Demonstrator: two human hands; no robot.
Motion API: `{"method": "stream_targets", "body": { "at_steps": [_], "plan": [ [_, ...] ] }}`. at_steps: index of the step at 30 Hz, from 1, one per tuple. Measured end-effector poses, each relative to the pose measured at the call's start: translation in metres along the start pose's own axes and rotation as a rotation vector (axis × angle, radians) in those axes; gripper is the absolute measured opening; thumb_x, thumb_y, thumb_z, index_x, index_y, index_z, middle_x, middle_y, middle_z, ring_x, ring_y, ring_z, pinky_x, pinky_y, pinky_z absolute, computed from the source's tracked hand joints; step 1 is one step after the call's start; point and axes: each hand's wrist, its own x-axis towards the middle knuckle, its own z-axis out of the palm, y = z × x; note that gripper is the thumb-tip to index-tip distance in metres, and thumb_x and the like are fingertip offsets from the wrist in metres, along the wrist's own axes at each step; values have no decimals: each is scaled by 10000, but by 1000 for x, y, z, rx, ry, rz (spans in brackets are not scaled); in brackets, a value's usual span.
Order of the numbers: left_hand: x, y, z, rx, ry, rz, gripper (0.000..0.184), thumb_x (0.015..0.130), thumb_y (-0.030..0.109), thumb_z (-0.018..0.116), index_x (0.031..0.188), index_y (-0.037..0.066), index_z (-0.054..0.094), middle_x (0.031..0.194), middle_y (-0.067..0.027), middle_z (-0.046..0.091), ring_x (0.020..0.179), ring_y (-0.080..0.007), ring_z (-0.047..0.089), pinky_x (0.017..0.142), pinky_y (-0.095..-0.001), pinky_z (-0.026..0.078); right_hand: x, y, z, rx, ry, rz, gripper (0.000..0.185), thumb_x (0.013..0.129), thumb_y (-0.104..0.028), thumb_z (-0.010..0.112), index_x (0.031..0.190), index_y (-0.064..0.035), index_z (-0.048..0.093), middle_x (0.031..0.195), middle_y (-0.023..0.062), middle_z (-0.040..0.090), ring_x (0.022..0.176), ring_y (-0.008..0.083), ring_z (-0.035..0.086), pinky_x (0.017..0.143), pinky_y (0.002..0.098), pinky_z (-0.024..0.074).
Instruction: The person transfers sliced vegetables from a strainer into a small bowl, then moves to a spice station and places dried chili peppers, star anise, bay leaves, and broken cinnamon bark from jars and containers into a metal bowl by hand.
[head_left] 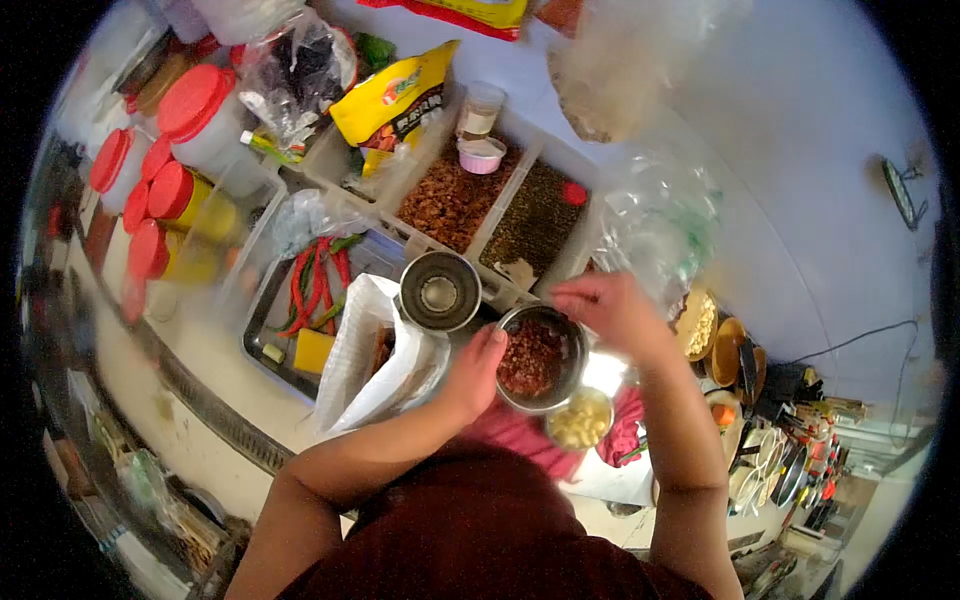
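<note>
Hidden stuff: most of the left hand's (472, 375) fingers are under or behind the metal bowl (545, 395), so I only get the thumb properly. The mouth of the white sack (350, 385) shows a bit of something brown, can't make out what. Plastic bag (655, 225) up top right is a blurry mess, and the yellow packet at the top edge (470, 12) is cut off.
Left fingers: closed on the bowl's left side, thumb at the rim.
Right fingers: bunched close together over the bowl's upper right rim. The right hand (615, 315) is blurry, so I can't tell if there's a pinch of anything in there.
Bowl: one, right between the hands in front of the chest, dark red chopped bits (530, 355) inside.
Pale pieces: one small bowl (580, 420) of them, just beside the big one.
Metal pot: one (440, 290), near the left thumb.
Bins: two with dry bits, one reddish brown (450, 205), one dark (530, 220).
Red lids: at least six (195, 103).
Red peppers: several (315, 290), too tangled to count.
Yellow block: one (314, 352), same tray (255, 350) as the peppers.
</note>
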Motion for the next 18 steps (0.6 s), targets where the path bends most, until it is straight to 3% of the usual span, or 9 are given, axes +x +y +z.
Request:
{"method": "stream_targets", "body": {
  "at_steps": [1,2,3,5,6,8,11,13,18],
  "plan": [
    [-10,20,-4,21,-47,-12,504,989,392,383,1208,-48,497,1126,-188,585,1067,-260,543,951,-343,386,12,-6,-4,40,11,176,221,822,-193,664,974,-34,679,879,182,666,776,331,650,698,373,505],
    [-17,38,-8,42,-93,-24,488,996,375,376,1214,-45,495,1147,-179,578,1083,-242,532,962,-342,379,25,-9,-4,1,-39,225,233,825,-159,674,1012,-21,673,926,142,677,805,141,623,736,309,491],
    [-20,42,-14,40,-77,-21,488,996,375,376,1214,-45,495,1147,-179,578,1083,-242,532,962,-342,379,39,-12,0,1,-49,211,233,825,-159,674,1012,-21,673,926,142,677,805,141,623,736,309,491],
    [-28,45,-24,-15,-138,-4,457,1006,337,370,1251,-34,477,1194,-153,553,1112,-206,499,986,-332,357,71,-15,14,17,85,72,229,807,-145,678,997,-17,675,909,147,674,773,189,636,719,323,496],
    [-36,60,-28,-14,-111,-34,449,1008,320,376,1290,-23,445,1224,-131,529,1132,-186,467,999,-317,338,91,-17,19,-118,124,-63,246,780,-140,683,992,-15,670,917,166,667,792,278,645,739,350,500],
    [-42,58,-40,-104,-102,-24,451,1008,321,377,1299,-19,434,1226,-120,525,1125,-176,464,996,-311,337,140,-3,40,-202,132,-151,221,768,-118,662,962,-12,664,929,186,655,850,349,633,759,385,504],
    [-56,84,-66,-182,-115,-35,459,1011,322,372,1325,-11,405,1235,-94,510,1120,-145,449,994,-293,331,205,25,77,-436,21,-57,187,727,-24,607,892,-37,694,933,203,661,858,351,648,774,418,522],
    [-63,94,-84,-198,-78,-68,457,1012,317,372,1338,-3,395,1234,-88,509,1110,-131,451,990,-284,331,239,58,104,-798,-278,-97,210,709,-29,615,913,-42,662,894,170,654,896,349,629,776,423,508],
    [-73,106,-111,-487,-120,30,450,1017,284,351,1349,-18,365,1289,-102,496,1190,-142,439,1038,-300,310,244,64,100,-770,-303,-105,247,676,-10,609,915,-60,649,867,153,650,891,341,620,778,424,504]
  ]
}}
